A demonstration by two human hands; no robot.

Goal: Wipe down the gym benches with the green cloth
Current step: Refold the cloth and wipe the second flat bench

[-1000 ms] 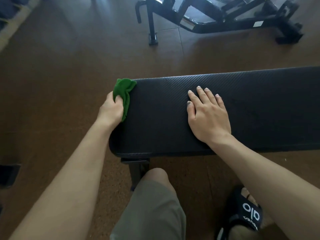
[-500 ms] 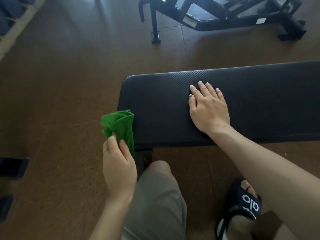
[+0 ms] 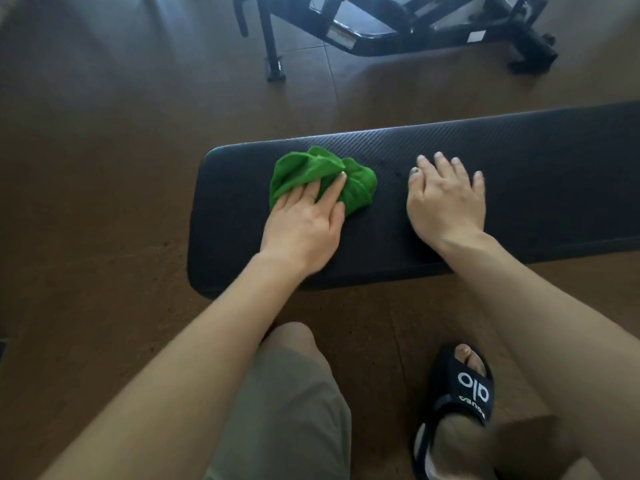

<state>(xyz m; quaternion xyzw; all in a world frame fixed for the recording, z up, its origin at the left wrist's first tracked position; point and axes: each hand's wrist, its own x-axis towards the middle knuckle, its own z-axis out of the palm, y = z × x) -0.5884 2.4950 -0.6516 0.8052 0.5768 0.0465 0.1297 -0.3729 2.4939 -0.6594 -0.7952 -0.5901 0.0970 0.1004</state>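
Half a second ago the left hand [image 3: 304, 223] held the cloth off the bench's near left corner, out over the floor; now it has swung up onto the pad. Its fingers [image 3: 334, 192] lie nearly straight and flat, pressing the crumpled green terry cloth [image 3: 322, 180] down onto the top of the black textured padded gym bench [image 3: 554, 174], toward the left end and a little back from the edge. A second ago the same hand was working the far left corner, so by my reading the end and edges have been covered and the top surface is now in hand.

The right hand [image 3: 446, 199] has not shifted: fingers [image 3: 443, 164] straight, slightly spread, palm flat on the pad near the cloth but not touching it, apparently bracing.

Outward, a bent knee in olive shorts [image 3: 291, 410] and a black slide sandal [image 3: 460, 393] sit on the brown cork-like floor [image 3: 104, 202]; a black metal machine frame [image 3: 398, 29] stands beyond.

No container is in view, so there are no contents to report.
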